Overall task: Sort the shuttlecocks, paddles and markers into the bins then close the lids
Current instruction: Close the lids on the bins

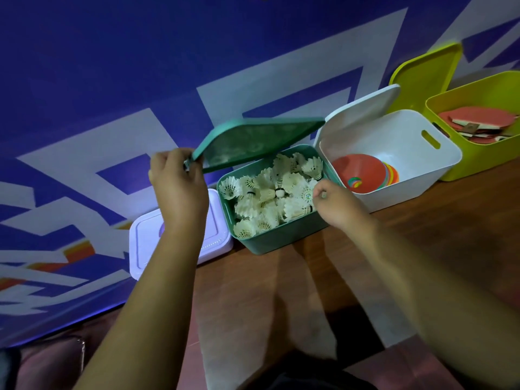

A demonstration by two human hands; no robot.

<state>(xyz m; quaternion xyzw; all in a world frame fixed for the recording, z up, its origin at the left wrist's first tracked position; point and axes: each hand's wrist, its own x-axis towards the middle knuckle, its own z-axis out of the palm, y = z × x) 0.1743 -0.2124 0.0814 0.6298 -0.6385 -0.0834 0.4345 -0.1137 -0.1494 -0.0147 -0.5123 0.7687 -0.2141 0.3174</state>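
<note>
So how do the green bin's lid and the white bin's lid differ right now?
The green lid is held by the left hand, tilted over its shuttlecock-filled bin; the white lid stands unheld, leaning back behind its bin. Green is dark teal, white plain. Neither is shut.

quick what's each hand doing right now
Left hand: closed on the corner of the green lid, holding it tilted above the shuttlecock bin.
Right hand: curled at the bin's right rim; whether it holds anything cannot be told.
</note>
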